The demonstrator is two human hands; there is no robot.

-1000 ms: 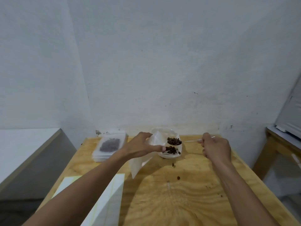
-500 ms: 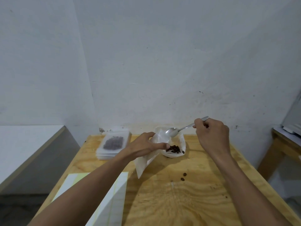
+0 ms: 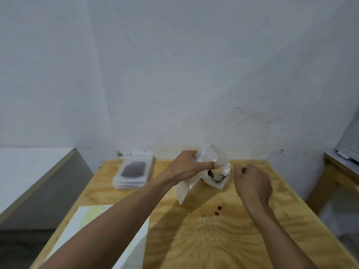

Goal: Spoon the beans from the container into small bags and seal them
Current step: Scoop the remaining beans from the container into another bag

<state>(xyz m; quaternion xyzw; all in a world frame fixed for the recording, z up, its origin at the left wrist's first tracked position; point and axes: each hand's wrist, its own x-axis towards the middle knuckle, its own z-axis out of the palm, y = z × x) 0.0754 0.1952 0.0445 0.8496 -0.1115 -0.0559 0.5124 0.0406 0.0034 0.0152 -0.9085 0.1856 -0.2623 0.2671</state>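
My left hand [image 3: 189,167] pinches the mouth of a small clear bag [image 3: 184,188], which hangs tilted over the wooden table [image 3: 204,239]. Just right of it stands the clear container [image 3: 218,184] with a few dark beans [image 3: 210,173] inside. The bowl of the spoon [image 3: 218,177] lies down in the container. My right hand [image 3: 252,181] is curled into a fist right beside the container and grips the spoon's handle, which the fingers mostly hide.
A stack of filled, sealed bags [image 3: 134,171] lies at the table's back left. Two loose beans [image 3: 217,210] sit on the wood in front of the container. White and yellow sheets [image 3: 93,230] cover the near left corner. A second wooden table [image 3: 338,171] stands to the right.
My right hand came down from above the bag and brought the spoon into the container. My left hand keeps its hold on the bag.
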